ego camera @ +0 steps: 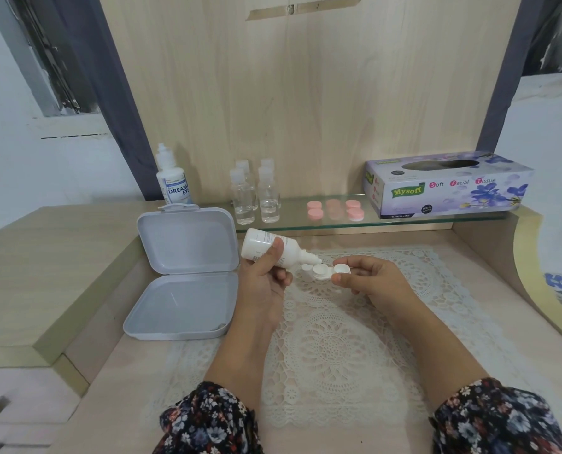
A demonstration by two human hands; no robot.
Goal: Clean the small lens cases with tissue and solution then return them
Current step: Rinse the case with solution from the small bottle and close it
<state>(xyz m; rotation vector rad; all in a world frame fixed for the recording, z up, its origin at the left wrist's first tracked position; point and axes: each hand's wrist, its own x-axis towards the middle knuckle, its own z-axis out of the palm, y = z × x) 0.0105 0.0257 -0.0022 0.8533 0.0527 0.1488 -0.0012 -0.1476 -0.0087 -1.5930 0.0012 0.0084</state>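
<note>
My left hand (266,276) grips a small white solution bottle (266,246), tilted with its nozzle pointing right and down over a white lens case (326,271). My right hand (368,281) pinches the right end of that case, holding it above the lace mat (335,339). Both wells of the case are uncovered. A small white cap (306,267) lies just left of the case, under the nozzle. Several pink lens case caps (335,209) lie on the glass shelf (404,221). The purple tissue box (446,185) stands on the shelf at the right.
An open white plastic box (183,273) lies left of the mat, its lid leaning back. A larger Dream Eye solution bottle (173,178) and several small clear bottles (256,194) stand on the shelf. A wooden panel rises behind; a raised ledge runs along the left.
</note>
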